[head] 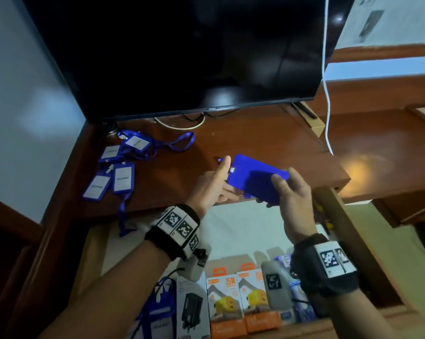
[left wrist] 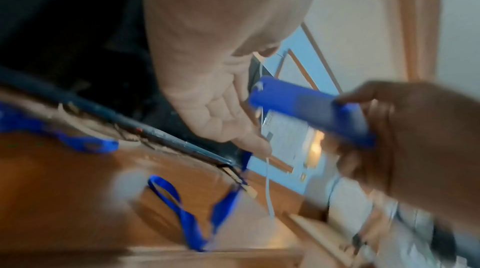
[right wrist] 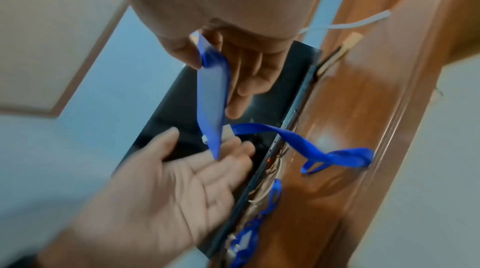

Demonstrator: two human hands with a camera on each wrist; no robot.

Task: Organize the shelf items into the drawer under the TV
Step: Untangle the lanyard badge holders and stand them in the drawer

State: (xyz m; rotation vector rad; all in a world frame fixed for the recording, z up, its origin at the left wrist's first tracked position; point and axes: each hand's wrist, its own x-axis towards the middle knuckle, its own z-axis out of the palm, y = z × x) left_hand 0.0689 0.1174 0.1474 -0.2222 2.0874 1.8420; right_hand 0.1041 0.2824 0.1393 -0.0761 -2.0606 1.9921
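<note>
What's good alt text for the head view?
Right hand grips a blue badge holder above the open drawer under the TV; the open left hand touches its other end. More blue badges lie on the shelf.

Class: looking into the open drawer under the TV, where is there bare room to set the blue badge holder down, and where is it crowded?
Free: the pale drawer floor behind the row of boxes, below the right hand gripping the blue badge holder.
Crowded: the drawer's front, filled by the orange charger boxes and their neighbours.
</note>
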